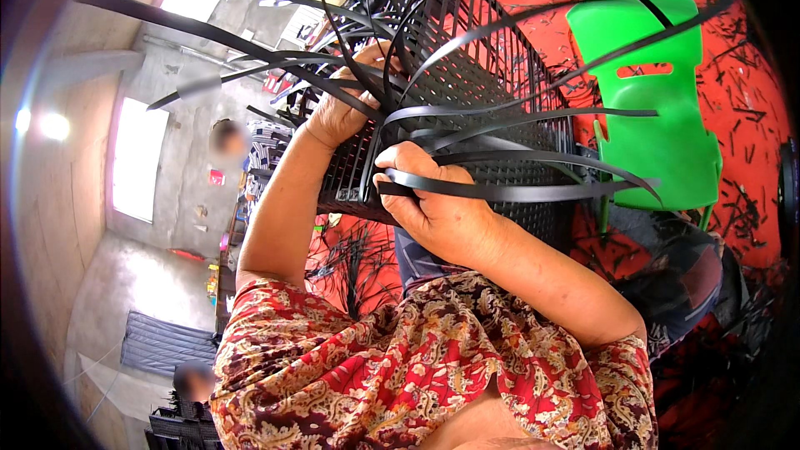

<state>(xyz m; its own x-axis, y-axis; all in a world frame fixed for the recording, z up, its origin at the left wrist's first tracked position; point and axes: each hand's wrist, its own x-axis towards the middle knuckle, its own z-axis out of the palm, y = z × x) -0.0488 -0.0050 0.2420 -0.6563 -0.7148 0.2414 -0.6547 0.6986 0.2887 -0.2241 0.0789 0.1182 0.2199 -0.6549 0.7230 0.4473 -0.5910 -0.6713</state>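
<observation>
A black woven basket (487,100), made of flat strips with open slats along one side, lies in front of me. Many long, loose black strips fan out from its near edge. My left hand (343,110) is at that edge, its fingers curled and closed around a strip; other strips cross in front and partly hide them. Lower and to the right, my right hand (446,204) is closed, with a black flat strip (533,193) pinched between thumb and fingers. This strip bends away to the right, over the basket's woven side.
A green plastic chair (654,108) stands right of the basket on a red floor (737,146) strewn with black strip scraps. More cut strips (350,271) lie below the basket. Two other people are at the left, farther off, near a grey wall (187,167).
</observation>
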